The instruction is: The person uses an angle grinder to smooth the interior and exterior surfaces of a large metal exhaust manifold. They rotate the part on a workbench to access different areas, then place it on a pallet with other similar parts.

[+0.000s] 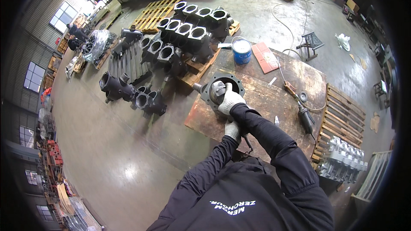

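Observation:
A dark cast housing (pixel 206 96) with a round, bolt-holed flange stands at the bench's near left part, its opening facing up. My right hand (pixel 231 101), in a pale knit glove, is closed on a power tool (pixel 218 89) with a rounded grey head, over and partly inside that opening. Just below it, beside the housing's near rim, is my left hand (pixel 232 130), also gloved. It looks closed around the tool's rear part, though my right forearm hides most of its fingers. A dark cord (pixel 248 143) trails beneath my hands. The tool's working end is out of sight.
On the worn bench (pixel 261 90) lie a blue can (pixel 241 51), a red sheet (pixel 265 57) and a second corded tool (pixel 305 119). Dark castings (pixel 184 34) crowd pallets at the far left. A wooden pallet (pixel 340 119) and silvery castings (pixel 342 160) sit at right, a folding stool (pixel 311 45) beyond.

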Demonstrator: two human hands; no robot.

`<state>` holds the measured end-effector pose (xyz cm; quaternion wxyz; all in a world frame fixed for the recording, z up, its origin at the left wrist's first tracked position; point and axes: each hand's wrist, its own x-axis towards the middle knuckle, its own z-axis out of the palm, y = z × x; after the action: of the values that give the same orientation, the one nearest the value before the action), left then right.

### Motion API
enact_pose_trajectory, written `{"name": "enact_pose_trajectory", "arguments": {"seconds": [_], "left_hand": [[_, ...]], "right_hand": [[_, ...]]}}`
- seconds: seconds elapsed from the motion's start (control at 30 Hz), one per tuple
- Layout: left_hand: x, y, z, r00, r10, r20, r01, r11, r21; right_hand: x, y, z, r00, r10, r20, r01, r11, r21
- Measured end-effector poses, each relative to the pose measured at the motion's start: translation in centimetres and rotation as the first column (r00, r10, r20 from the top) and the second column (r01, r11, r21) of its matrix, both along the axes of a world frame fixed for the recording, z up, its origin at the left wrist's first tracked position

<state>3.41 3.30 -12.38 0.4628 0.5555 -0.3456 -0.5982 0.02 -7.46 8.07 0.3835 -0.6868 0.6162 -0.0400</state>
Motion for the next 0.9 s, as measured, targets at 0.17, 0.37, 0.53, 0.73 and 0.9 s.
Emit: {"name": "enact_pose_trajectory", "arguments": {"seconds": [0.17,0.37,0.53,0.73,0.9], "left_hand": [[-0.3,-0.1,4.2,0.676,0.323,-0.662,-0.089,0.928,0.362],[-0.3,-0.4,-0.2,0.985,0.042,-0.165,-0.071,0.983,-0.172],[-0.9,-0.4,-0.2,0.945,0.134,-0.299,-0.203,0.955,-0.215],[-0.3,0.0,7.9,0.912,0.217,-0.347,-0.133,0.959,0.25],[0.0,-0.5,7.8,0.928,0.203,-0.314,-0.133,0.964,0.23]], "right_hand": [[-0.2,0.0,-0.2,0.999,-0.011,0.038,0.012,1.0,-0.003],[0.2,-0.2,0.2,1.0,-0.005,0.019,0.004,1.0,0.004],[-0.3,0.1,0.7,1.0,-0.009,0.021,0.009,1.0,-0.01],[0.3,0.2,0.4,0.999,-0.049,0.006,0.049,0.998,0.044],[0.1,-0.1,0.0,0.998,-0.05,0.023,0.05,0.999,-0.016]]}}
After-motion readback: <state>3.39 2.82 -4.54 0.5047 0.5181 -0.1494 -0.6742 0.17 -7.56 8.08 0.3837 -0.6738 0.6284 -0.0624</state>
